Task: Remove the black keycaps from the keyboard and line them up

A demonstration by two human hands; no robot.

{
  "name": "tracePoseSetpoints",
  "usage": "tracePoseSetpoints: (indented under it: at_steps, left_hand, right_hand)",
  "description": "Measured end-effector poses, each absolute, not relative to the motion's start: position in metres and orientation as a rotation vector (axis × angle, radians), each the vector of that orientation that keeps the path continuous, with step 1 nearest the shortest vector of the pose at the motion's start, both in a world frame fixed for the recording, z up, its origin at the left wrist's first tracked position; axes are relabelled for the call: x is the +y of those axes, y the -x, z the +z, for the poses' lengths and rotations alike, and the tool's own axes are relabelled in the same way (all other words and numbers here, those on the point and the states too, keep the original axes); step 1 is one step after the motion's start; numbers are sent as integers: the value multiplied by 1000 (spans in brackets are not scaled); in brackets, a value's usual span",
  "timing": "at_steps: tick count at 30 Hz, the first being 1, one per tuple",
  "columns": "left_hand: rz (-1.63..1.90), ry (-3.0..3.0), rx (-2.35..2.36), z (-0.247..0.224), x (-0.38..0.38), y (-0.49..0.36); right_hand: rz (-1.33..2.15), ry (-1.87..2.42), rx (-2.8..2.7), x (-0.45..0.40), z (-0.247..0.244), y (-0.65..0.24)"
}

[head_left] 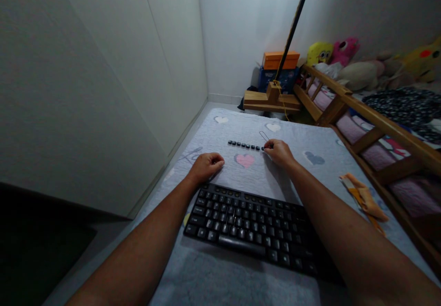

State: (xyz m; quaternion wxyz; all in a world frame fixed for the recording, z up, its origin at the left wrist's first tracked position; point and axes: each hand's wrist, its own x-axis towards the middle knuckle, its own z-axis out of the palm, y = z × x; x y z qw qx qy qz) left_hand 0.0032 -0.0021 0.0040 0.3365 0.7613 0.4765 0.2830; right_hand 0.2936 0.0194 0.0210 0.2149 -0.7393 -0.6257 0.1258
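A row of several small black keycaps (243, 145) lies on the pale patterned cloth, beyond the keyboard. My right hand (278, 152) is at the row's right end, fingertips pinched at the last keycap. A thin wire loop (263, 135), which looks like a keycap puller, sticks out from those fingers. My left hand (206, 166) rests on the cloth with fingers curled in, near the keyboard's far left corner; nothing shows in it. The black keyboard (241, 223) lies between my forearms, its right part covered by my right arm. Round sockets show along its far row.
An orange cloth-like item with a yellow-handled tool (361, 198) lies at the right. A wooden bed rail (375, 115) runs along that side. White cabinet doors (138, 58) stand at the left. Behind are a wooden stand (272, 99) with a dark pole and an orange box (280, 59).
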Motion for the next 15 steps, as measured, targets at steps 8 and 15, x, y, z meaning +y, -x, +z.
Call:
tracePoseSetpoints:
  at_steps: [8,15]
  left_hand:
    - [730,-1985,1237,3,-1,-3]
    - [734,-1993,1219,4,-1,-3]
  right_hand:
    - [332,2068,-1735,21,19,-292]
    - [324,2084,-1733,23,14,-293]
